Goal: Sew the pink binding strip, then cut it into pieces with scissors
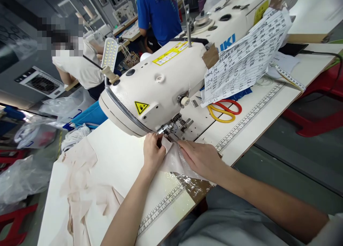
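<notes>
A white industrial sewing machine (160,85) stands on a white table (118,156). Under its needle and presser foot (171,129) lies a small piece of pale, sheer fabric (175,160). My left hand (152,152) is closed, pinching the fabric's left edge right beside the presser foot. My right hand (200,156) lies flat on the fabric to the right of the needle, fingers stretched toward the foot and pressing the cloth to the table.
Loose pale pink fabric pieces (83,189) lie at the table's left. Red and yellow scissors (225,110), a printed paper sheet (246,56) taped to the machine and a tape measure (289,78) are at the right. Two people work at benches behind. Plastic bags (24,178) sit on the floor left.
</notes>
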`<state>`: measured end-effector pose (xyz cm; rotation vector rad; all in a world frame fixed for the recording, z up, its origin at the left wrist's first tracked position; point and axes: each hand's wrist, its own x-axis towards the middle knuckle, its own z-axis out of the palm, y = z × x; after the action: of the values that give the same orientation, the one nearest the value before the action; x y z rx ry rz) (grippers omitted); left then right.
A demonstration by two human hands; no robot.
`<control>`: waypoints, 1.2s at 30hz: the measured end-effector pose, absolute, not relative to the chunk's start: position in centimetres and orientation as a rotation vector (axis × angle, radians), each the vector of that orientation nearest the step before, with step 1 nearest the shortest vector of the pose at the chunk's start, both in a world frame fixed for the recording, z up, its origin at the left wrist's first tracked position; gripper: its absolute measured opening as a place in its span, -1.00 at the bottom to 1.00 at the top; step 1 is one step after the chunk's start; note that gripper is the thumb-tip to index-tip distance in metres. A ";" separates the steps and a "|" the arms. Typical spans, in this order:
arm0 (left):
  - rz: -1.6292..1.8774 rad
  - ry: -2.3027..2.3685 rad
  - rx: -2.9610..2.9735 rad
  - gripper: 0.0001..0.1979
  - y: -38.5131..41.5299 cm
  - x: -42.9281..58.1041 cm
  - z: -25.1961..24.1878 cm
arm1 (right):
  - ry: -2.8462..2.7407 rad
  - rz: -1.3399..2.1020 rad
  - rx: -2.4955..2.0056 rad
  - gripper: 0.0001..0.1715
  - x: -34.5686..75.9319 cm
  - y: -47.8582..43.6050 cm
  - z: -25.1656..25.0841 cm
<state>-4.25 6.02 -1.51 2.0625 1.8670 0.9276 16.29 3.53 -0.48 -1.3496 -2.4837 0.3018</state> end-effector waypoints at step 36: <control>0.595 1.470 2.712 -0.56 4.7 -4.8 0.8 | -2.255 0.497 -1.215 -0.77 19.6 -1.1 0.0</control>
<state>-4.79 4.68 0.76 2.7122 1.4702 0.5952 19.62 -1.06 -0.04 -1.2149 -2.2552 0.4968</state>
